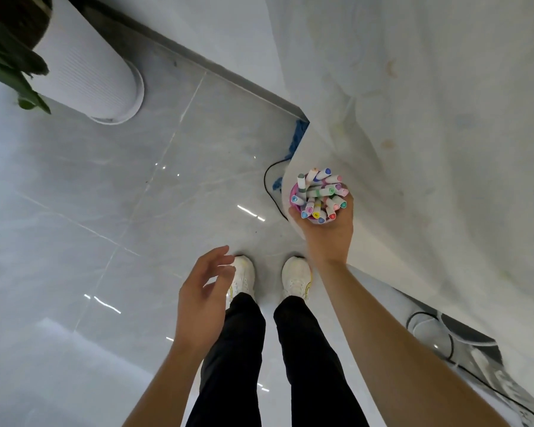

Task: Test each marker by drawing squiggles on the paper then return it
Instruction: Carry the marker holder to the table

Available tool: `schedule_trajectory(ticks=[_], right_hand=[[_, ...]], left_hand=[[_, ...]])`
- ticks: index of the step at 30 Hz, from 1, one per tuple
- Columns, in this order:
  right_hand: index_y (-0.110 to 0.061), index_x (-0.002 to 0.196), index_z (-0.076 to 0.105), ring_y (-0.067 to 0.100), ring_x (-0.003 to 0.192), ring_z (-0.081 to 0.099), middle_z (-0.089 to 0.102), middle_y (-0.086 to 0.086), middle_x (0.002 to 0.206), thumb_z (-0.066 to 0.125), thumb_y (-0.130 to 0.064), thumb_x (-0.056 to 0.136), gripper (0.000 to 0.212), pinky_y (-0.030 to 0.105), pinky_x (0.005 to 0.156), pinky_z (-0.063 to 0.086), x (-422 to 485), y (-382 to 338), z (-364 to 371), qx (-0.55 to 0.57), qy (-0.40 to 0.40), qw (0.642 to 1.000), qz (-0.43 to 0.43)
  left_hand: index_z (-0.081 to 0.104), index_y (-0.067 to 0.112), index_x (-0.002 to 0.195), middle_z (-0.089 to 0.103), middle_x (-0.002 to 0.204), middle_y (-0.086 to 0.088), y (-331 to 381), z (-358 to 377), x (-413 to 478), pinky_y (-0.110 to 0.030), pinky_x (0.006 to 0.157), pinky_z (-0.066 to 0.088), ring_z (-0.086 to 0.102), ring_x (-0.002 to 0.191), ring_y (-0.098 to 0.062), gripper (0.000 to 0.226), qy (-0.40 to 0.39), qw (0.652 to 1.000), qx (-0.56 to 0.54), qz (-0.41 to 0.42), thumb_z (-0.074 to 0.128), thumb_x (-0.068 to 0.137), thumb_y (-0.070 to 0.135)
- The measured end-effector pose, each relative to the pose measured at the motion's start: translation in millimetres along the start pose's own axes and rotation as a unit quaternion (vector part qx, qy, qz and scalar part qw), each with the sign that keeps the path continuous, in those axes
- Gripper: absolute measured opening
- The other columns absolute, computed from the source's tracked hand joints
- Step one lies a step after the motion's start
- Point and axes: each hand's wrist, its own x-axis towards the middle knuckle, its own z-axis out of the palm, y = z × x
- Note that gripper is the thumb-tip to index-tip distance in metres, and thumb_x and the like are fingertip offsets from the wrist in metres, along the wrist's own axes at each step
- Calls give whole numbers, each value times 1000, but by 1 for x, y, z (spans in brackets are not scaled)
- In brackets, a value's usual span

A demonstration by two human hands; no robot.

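Centre right, the right hand [327,234] has its grip clamped round a pink cup [293,194] of smooth white, colour-capped markers [319,192]; the left hand [204,300] has its grip slack, fingers apart.

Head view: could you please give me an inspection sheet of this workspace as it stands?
Surface: white draped sheet, faint coloured stains.
Job's things: white colour-capped markers bunched in a pink cup.
Clutter: blue cloth on the glossy grey tiled floor at the sheet's edge.
Grippers: right hand grips the cup; left hand open, empty.
Cables: black cable loops on the floor beside the sheet.
Surroundings: white ribbed planter with green leaves, white shoes.
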Motion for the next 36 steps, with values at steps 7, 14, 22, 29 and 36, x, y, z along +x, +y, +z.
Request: schedule_trajectory(ticks=[7, 14, 22, 29, 36], right_hand=[[-26, 129, 52, -7, 105, 65, 67, -13, 120, 95, -22, 69, 75, 11, 85, 53, -47, -51, -35, -18, -63, 998, -7], [-34, 135, 51, 2, 114, 65, 66, -15, 124, 96, -30, 69, 80, 26, 94, 58, -105, -116, -69, -76, -170, 981, -61], [-45, 130, 54, 2, 107, 70, 70, -18, 119, 96, -32, 68, 76, 26, 89, 58, -168, -213, -69, -93, -286, 947, -114], [-43, 134, 53, 2, 110, 68, 69, -20, 121, 96, -44, 64, 82, 30, 92, 58, -233, -256, -41, -148, -371, 900, -176], [-43, 134, 47, -3, 101, 66, 66, -26, 114, 95, -46, 64, 85, 27, 83, 55, -312, -281, 9, -199, -444, 841, -238]], left_hand=[[66, 37, 119, 72, 109, 10, 16, -26, -38, -50, 98, 55, 69, 105, -17, 27, 19, 999, -16, -21, 59, 97, 22], [66, 43, 115, 72, 105, 13, 59, -73, -106, -47, 97, 56, 70, 101, -14, 38, 67, 992, -99, -31, 55, 80, 51], [68, 43, 113, 73, 106, 9, 74, -138, -189, -47, 94, 57, 71, 99, -17, 41, 180, 962, -204, -22, 58, 75, 55], [69, 36, 114, 73, 103, 7, 56, -192, -243, -42, 90, 58, 70, 101, -16, 24, 287, 917, -275, -9, 61, 93, 27], [68, 32, 116, 73, 105, 3, 8, -251, -283, -38, 86, 60, 69, 102, -18, 26, 377, 866, -328, -24, 58, 100, 14]])
